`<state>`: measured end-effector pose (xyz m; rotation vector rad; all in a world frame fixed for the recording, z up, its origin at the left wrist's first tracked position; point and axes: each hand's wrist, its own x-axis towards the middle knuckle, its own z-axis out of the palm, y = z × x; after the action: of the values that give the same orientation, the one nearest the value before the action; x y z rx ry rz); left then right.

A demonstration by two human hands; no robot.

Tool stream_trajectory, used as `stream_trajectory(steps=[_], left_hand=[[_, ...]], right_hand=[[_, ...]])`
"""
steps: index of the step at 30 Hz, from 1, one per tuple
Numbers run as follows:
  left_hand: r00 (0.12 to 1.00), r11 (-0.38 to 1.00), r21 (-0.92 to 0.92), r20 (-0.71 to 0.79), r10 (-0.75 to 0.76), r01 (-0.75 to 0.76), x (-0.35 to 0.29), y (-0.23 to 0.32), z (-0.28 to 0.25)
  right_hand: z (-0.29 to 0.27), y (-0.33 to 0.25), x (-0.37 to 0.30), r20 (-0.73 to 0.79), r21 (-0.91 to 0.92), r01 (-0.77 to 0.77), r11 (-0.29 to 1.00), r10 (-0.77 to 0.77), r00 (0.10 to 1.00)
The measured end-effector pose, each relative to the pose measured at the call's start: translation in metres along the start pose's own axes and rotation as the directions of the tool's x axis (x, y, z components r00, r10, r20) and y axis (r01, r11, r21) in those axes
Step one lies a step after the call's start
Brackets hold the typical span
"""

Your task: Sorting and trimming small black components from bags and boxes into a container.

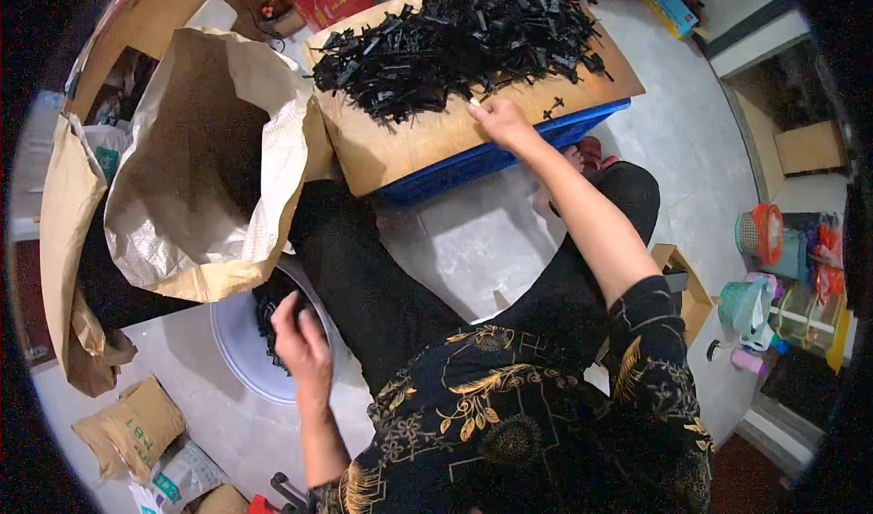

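A heap of small black plastic pieces (455, 46) covers much of a wooden board (364, 155). My right hand (503, 121) reaches the heap's front edge with its fingers drawn together; something pale shows at the fingertips, and what they hold, if anything, cannot be made out. Just right of it lie a few loose black pieces (553, 108). My left hand (305, 337) is over a white basin (238, 369) at my left, its fingers curled in and their contents hidden. More black pieces lie inside the basin, partly behind that hand.
The board rests on a blue crate (491, 158) in front of my knees. A large open paper sack (205, 273) stands at the left, above the basin. Filled bags (136, 423) lie at the lower left. An open cardboard box (696, 300) sits by my right side.
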<state>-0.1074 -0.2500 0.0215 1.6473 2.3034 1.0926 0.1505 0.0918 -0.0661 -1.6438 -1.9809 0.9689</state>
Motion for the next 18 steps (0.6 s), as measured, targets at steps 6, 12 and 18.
stream_trajectory(steps=[6,12,18], left_hand=[[0.972,0.946,0.249,0.051,-0.228,0.209,-0.026,-0.080,-0.033],[0.975,0.912,0.407,0.182,-0.129,0.044,-0.043,-0.162,-0.022],[0.993,0.895,0.441,-0.050,0.103,-0.071,-0.032,-0.108,-0.015]], right_hand=[[0.015,0.007,0.016,0.037,0.074,-0.176,0.981,0.174,0.984],[0.039,-0.013,0.017,-0.034,0.102,-0.145,0.984,0.149,0.988],[0.023,-0.032,-0.007,0.027,0.258,-0.236,0.937,0.237,0.971]])
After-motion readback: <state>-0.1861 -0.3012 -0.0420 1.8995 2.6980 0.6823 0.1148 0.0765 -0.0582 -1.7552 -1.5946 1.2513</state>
